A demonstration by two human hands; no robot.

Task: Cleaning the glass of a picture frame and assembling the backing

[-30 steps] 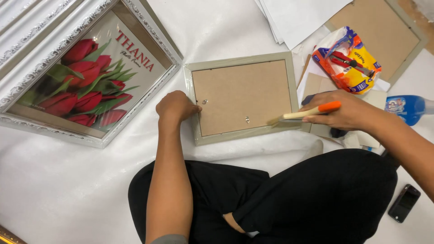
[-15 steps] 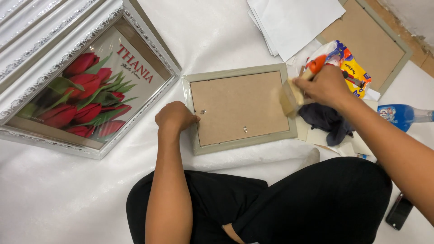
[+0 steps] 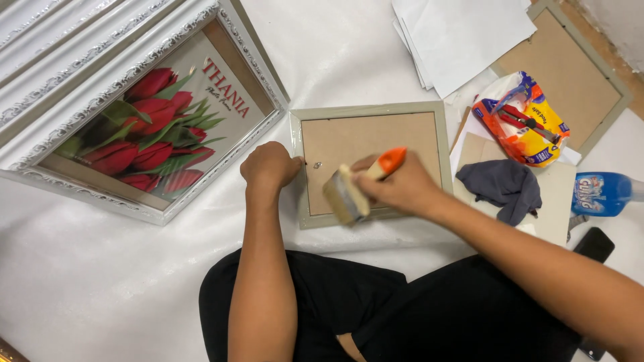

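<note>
Brushing under way at centre: right hand (image 3: 402, 188) grips paintbrush (image 3: 352, 191) over face-down picture frame (image 3: 369, 164), left hand (image 3: 268, 166) fisted on its left edge, backing still fitted

a white sheet (image 3: 100, 281) covers the work surface, creased and evenly lit from above. large white ornate frames (image 3: 60, 60) line the upper left edge. a strip of pale wall (image 3: 620, 20) shows at top right.
</note>
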